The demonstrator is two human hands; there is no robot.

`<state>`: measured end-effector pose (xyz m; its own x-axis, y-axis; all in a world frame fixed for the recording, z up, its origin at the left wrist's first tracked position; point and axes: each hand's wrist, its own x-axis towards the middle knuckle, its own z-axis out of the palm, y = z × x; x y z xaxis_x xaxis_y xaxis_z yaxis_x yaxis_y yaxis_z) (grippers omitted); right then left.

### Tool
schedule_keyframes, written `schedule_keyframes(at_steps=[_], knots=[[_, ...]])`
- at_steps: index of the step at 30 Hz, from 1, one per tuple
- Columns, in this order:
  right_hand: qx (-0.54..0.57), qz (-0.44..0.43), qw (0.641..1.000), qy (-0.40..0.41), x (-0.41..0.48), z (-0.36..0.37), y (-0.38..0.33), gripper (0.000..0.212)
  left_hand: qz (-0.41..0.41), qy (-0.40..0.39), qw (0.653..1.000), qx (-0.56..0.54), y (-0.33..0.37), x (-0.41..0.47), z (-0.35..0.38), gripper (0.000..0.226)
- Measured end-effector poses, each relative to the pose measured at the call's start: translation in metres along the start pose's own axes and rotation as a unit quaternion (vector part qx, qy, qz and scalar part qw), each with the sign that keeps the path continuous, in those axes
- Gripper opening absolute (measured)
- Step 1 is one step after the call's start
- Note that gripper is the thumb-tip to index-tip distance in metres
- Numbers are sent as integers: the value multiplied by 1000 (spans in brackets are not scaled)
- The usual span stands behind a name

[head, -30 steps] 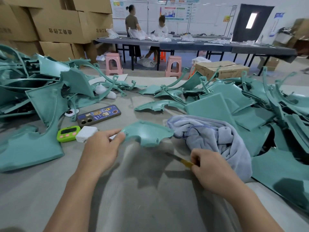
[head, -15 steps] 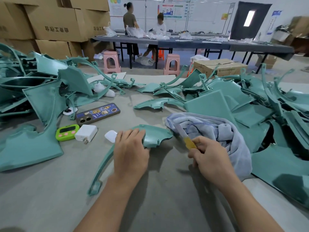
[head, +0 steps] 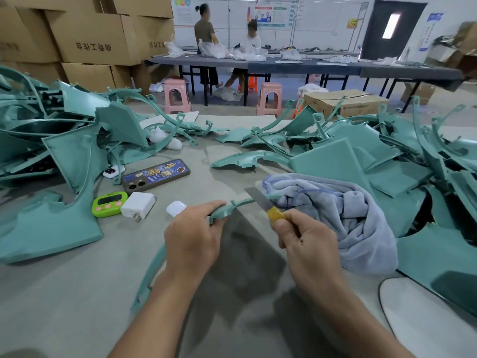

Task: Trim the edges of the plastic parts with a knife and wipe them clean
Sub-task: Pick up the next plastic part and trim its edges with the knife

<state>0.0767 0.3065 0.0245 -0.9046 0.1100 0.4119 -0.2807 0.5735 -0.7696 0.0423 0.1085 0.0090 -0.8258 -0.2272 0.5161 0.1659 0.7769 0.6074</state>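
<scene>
- The left hand [head: 192, 244] has its fingers wrapped round a slim, curved teal plastic part [head: 227, 209], just left of the bunched pale blue towel [head: 348, 215] on the grey surface [head: 77, 293].
- The right hand [head: 309, 244] keeps its fingers clenched on the yellow handle of a flat-bladed knife [head: 262, 201]. The blade is laid across the part's upper edge, at the towel's left rim.
- Further left of the towel lie a white earbud case [head: 176, 208], a white charger [head: 137, 204], a lime-green timer [head: 109, 204] and a stickered phone [head: 156, 175].
- Heaped teal panels [head: 361, 156] crowd behind the towel.
</scene>
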Motion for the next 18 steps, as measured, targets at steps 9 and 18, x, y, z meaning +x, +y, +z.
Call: schedule_keyframes(at_steps=[9, 18], knots=[[-76, 17, 994, 72, 8, -3, 6, 35, 47, 33, 995, 86, 14, -5, 0, 21], [-100, 35, 990, 91, 13, -7, 7, 26, 75, 72, 992, 74, 9, -4, 1, 15]])
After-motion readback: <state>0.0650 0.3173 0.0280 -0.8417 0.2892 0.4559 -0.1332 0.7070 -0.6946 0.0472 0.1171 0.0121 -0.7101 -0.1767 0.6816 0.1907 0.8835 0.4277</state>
